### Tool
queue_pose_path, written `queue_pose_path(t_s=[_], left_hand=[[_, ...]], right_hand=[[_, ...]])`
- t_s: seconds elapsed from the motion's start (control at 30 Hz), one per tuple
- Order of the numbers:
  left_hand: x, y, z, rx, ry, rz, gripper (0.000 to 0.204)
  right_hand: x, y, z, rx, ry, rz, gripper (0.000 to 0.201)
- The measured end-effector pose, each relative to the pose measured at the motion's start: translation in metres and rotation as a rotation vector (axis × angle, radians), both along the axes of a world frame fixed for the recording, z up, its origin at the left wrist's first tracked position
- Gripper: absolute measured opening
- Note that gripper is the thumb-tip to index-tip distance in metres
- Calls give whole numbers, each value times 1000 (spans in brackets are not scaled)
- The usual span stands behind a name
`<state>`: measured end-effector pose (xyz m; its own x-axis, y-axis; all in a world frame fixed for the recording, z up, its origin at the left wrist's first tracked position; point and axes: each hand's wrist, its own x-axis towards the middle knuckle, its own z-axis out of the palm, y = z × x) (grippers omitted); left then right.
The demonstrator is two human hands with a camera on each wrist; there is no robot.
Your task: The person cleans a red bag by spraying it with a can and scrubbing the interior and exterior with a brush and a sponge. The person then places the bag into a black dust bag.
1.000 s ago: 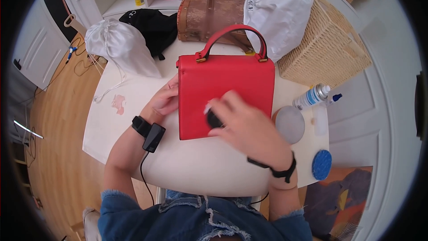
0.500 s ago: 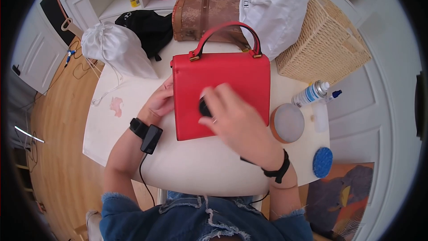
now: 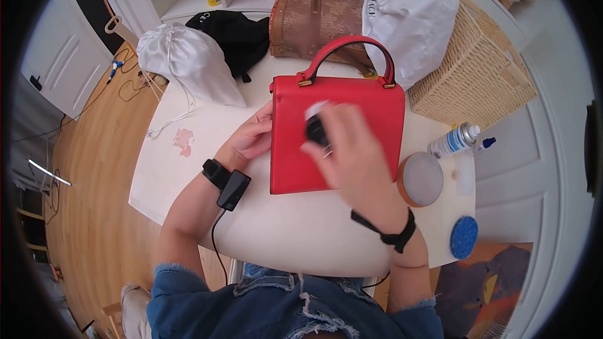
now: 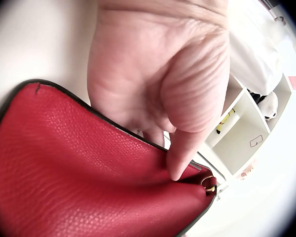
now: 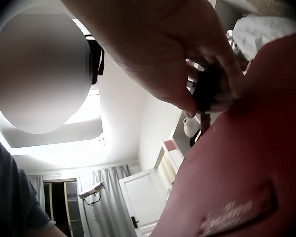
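A red leather handbag (image 3: 370, 144) with a top handle stands on the white table, its broad panel facing me. My left hand (image 3: 256, 133) grips its left side; in the left wrist view the thumb (image 4: 176, 165) presses into the soft side panel while the other fingers go behind the edge. My right hand (image 3: 358, 150) pinches a small black piece with a pale end (image 3: 316, 129) against the upper middle of the panel. In the right wrist view this black piece (image 5: 207, 89) sits between thumb and fingers, right at the leather; its exact kind I cannot tell.
Right of the bag lie a round tin (image 3: 422, 179), a spray can (image 3: 453, 140) and a blue sponge (image 3: 463, 237). Behind stand a white drawstring bag (image 3: 182, 63), a black cloth bag (image 3: 235, 37), a brown chest (image 3: 301, 19), another white bag (image 3: 411, 25) and a wicker basket (image 3: 471, 63).
My right hand has moved the black piece up the bag's panel. The left hand keeps its hold on the side. The whole head view has shifted slightly.
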<state>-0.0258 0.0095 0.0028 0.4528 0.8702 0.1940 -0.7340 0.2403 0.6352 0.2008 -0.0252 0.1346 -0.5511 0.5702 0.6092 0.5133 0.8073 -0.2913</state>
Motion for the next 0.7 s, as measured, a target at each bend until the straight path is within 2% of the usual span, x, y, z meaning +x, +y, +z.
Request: queue_pose_path(t_s=[0.07, 0.13, 0.23, 0.3, 0.37, 0.4, 0.47, 0.63, 0.7], left_hand=[[-1, -1, 3, 11, 28, -4, 68], [-1, -2, 4, 22, 54, -6, 68], [-1, -2, 3, 3, 30, -27, 69], [-2, 0, 1, 5, 25, -46, 68], [-2, -1, 1, 7, 21, -51, 68], [-1, 0, 2, 9, 9, -58, 67], [1, 0, 4, 11, -3, -57, 67], [3, -2, 7, 34, -40, -33, 64], [3, -3, 10, 26, -39, -39, 63]], right_hand=[[-8, -11, -5, -26, -151, 206, 48], [-3, -12, -4, -161, -192, 351, 48], [16, 1, 20, -305, -68, 190, 44], [30, 13, 26, -266, 195, -53, 38], [41, 31, 21, -83, 302, -263, 36], [42, 28, 21, -255, 427, -291, 38], [34, 22, 22, -208, 346, -253, 42], [-13, -6, -5, 62, -52, 135, 54], [-16, -17, -3, -68, -176, 303, 52]])
